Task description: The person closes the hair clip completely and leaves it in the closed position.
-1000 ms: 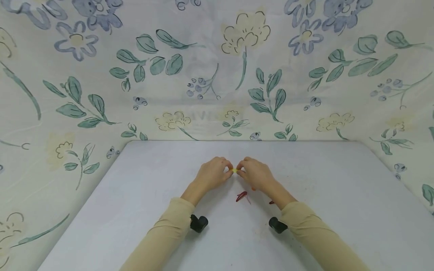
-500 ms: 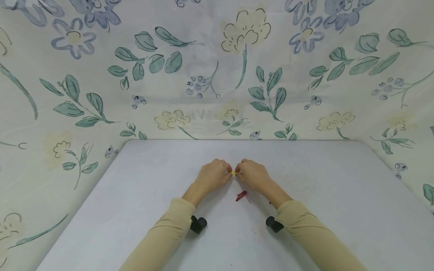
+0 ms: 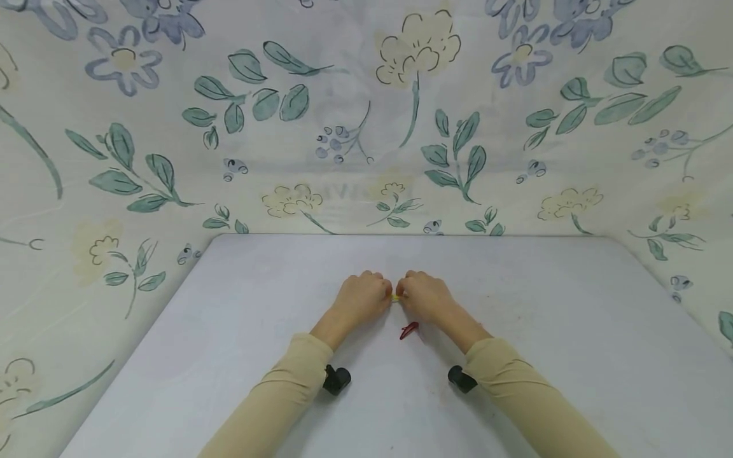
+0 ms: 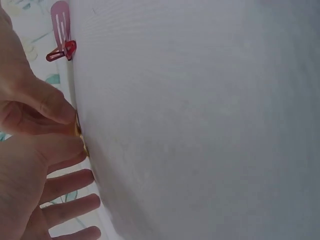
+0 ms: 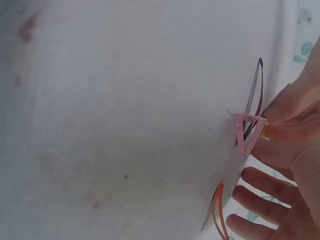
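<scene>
Between the fingertips of my left hand [image 3: 363,298] and right hand [image 3: 425,296] is a small yellow hair clip [image 3: 395,298], pinched from both sides. Most of it is covered by fingers; a sliver of the yellow clip [image 5: 264,132] shows in the right wrist view. A dark red snap hair clip [image 3: 409,330] lies on the table just nearer than the hands. The left wrist view has a pink snap clip [image 4: 60,21] beside a red one [image 4: 62,51]. Near my right hand, in its wrist view, are a pink clip [image 5: 248,131] and an orange clip [image 5: 218,210].
The white table [image 3: 258,280] ends at a floral-patterned backdrop [image 3: 343,165] behind and at the sides. A black wrist camera [image 3: 336,380] sits under the left sleeve, another black camera [image 3: 461,379] by the right sleeve. Faint stains [image 5: 29,27] mark the tabletop.
Both hands have drawn slightly toward the person with the yellow hair clip between them, and come closer together. Orange and dark red pieces by the right hand and wrist are now covered in the head view.
</scene>
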Demonstrator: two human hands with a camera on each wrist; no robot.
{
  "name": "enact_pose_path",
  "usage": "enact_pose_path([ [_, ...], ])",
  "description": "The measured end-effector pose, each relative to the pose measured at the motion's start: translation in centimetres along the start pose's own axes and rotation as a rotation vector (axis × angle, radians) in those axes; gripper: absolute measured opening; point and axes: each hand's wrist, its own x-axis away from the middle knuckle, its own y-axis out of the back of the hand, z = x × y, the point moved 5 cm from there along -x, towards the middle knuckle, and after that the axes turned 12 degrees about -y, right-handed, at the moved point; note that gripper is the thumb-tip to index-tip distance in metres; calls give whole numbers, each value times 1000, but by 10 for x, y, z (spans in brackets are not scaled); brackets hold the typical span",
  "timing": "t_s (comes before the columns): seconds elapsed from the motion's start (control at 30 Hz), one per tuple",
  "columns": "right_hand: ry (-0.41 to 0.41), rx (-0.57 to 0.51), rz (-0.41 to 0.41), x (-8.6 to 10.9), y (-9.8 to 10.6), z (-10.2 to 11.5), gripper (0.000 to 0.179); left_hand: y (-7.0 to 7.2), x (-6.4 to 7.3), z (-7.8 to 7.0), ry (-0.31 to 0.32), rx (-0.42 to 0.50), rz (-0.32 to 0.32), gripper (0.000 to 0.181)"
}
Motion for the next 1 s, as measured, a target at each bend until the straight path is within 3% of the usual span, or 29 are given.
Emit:
enact_pose_path([
  [0.33,1,2,4,2,-1,1,16,2,1,-5,9,13,37,13],
  [1.0,29,-22,37,4,-1,-3,19,-2,2,-6,38,24,53,14],
])
